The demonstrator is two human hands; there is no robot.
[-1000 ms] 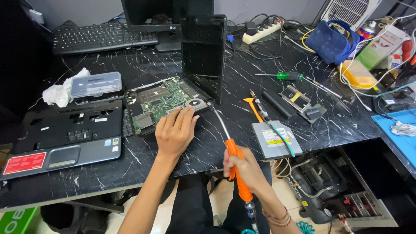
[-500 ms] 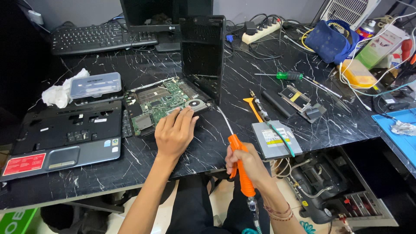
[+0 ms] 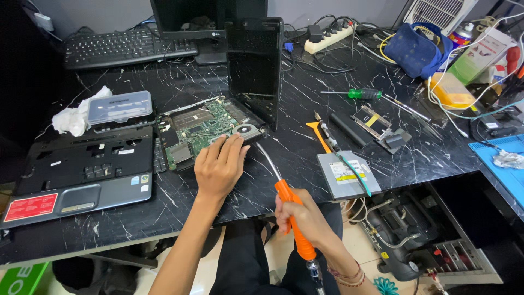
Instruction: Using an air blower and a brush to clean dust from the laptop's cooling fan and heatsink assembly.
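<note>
Head view, looking down on a black marbled bench point(image 3: 327, 87). Left hand point(image 3: 219, 166) laid flat, palm down, fingers point(image 3: 232, 148) stretched and close together, holding nothing, tips resting on the near edge of a bare green laptop motherboard point(image 3: 199, 131), right beside its round cooling fan point(image 3: 245, 131). Right hand point(image 3: 305, 216) below the bench edge, over the lap, fingers curled tight around the orange handle of an air blower tool point(image 3: 295, 224); thin metal nozzle angled up and left toward the fan, tip just short of it, nearly meeting the left hand's fingertips. Handle's lower end pointing down toward the floor, hose fitting showing there.

Motherboard at centre-left of the bench, touching a dark upright laptop screen panel point(image 3: 254, 68) on its far right side. Detached laptop palmrest cover point(image 3: 82, 172) just left of the board, with a clear plastic box point(image 3: 119, 106) and crumpled white tissue point(image 3: 73, 117) behind it. Black keyboard point(image 3: 123, 48) at the far edge. Right of the hands: an optical drive point(image 3: 344, 175), an orange pry tool point(image 3: 317, 135), a green-handled screwdriver point(image 3: 355, 93). Farther back, a white power strip point(image 3: 332, 39) and a blue bag point(image 3: 417, 50).
</note>
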